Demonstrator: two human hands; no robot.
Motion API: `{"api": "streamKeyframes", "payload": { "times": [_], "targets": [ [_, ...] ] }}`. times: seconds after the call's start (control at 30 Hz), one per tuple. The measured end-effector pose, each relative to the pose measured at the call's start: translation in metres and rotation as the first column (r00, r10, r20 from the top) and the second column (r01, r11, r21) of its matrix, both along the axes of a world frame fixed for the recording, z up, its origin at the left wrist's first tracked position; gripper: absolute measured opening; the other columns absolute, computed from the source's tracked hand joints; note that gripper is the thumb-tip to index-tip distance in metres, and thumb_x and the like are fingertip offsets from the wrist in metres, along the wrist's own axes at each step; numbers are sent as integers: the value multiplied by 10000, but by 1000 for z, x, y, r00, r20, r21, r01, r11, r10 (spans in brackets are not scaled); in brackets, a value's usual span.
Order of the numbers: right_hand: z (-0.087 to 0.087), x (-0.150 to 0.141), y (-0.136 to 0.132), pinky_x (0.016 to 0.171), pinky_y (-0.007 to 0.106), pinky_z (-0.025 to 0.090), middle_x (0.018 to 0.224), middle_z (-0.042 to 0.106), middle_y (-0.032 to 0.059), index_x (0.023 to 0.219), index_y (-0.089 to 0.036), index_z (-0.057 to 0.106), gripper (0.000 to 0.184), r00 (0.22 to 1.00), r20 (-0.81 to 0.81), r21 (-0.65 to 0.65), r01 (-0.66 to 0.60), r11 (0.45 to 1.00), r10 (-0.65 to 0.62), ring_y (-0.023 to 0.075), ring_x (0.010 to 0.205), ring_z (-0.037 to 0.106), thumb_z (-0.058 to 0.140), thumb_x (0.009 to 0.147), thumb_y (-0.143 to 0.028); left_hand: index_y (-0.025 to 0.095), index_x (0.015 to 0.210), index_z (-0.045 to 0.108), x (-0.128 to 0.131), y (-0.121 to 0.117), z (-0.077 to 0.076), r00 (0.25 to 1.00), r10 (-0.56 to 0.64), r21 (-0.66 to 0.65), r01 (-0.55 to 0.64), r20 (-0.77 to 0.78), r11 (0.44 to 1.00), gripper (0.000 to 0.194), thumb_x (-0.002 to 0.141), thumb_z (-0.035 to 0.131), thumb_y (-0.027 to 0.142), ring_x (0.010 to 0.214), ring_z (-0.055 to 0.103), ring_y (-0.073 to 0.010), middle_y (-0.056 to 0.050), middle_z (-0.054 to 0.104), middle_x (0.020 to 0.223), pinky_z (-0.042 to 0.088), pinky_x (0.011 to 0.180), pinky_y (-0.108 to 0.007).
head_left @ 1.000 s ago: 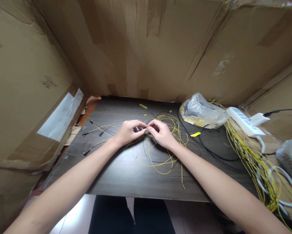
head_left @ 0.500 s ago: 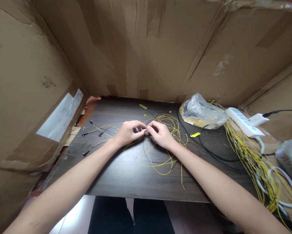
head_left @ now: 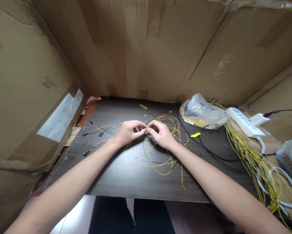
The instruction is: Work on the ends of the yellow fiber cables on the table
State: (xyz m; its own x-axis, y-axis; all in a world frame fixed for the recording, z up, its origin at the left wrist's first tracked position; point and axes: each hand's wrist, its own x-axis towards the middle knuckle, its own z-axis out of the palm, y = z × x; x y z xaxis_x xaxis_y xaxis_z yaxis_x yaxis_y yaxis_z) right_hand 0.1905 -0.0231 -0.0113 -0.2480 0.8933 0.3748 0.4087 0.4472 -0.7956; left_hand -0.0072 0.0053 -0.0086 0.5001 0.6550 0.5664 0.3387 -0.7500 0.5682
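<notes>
My left hand [head_left: 131, 131] and my right hand [head_left: 161, 134] meet fingertip to fingertip over the middle of the dark table. Both are closed in a pinch on a small yellow piece, most of it covered by the fingers; it looks like part of the yellow and black wires. Loops of thin yellow wire [head_left: 171, 159] spread under and around my right hand. To the left of my left hand, several wires end in small black connectors [head_left: 100, 134] lying on the table.
A clear plastic bag [head_left: 202, 112] lies at the back right, beside a white power strip [head_left: 245, 123]. A bundle of yellow wires [head_left: 243, 151] hangs along the right side. Small yellow bits [head_left: 143, 106] lie behind my hands. Cardboard walls [head_left: 136, 48] enclose the dark table [head_left: 116, 178].
Both hands stay in nearly the same place, fingertips still together. The fingers shift only very slightly; the wires lie as before.
</notes>
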Motion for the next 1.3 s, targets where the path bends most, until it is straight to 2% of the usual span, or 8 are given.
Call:
{"api": "streamKeyframes", "payload": {
  "times": [0.27,0.53,0.77,1.3],
  "targets": [
    [2,0,-1,632,283,394,679,603,7,743,-187,613,281,999,36,-32,1,1000,0,149,638,527,515,958,-338,149,906,751,1,-1,1,1000,-9,16,9,-2,1000,99,882,682,216,615,658,-100,-27,744,779,552,586,-183],
    [1,0,0,652,275,423,777,635,18,845,-186,633,120,1000,9,-4,7,1000,-7,152,691,557,580,903,-277,150,900,756,0,-1,2,1000,-4,1,4,7,1000,106,885,701,239,602,653,-98,-23,738,760,542,569,-177],
    [2,0,-1,640,277,408,699,617,9,766,-187,625,228,1000,23,-27,4,1000,-4,150,649,540,536,942,-301,154,918,756,0,-1,0,1000,-14,10,14,-5,1000,105,892,682,224,620,666,-104,-31,752,790,554,579,-183],
    [2,-1,-1,631,280,378,662,583,8,705,-185,592,317,999,43,-10,26,1000,-26,149,642,520,507,967,-340,154,918,749,0,-2,2,1000,-7,3,7,-15,1000,93,883,678,204,624,661,-99,-27,750,800,553,595,-183]
  ]
}}
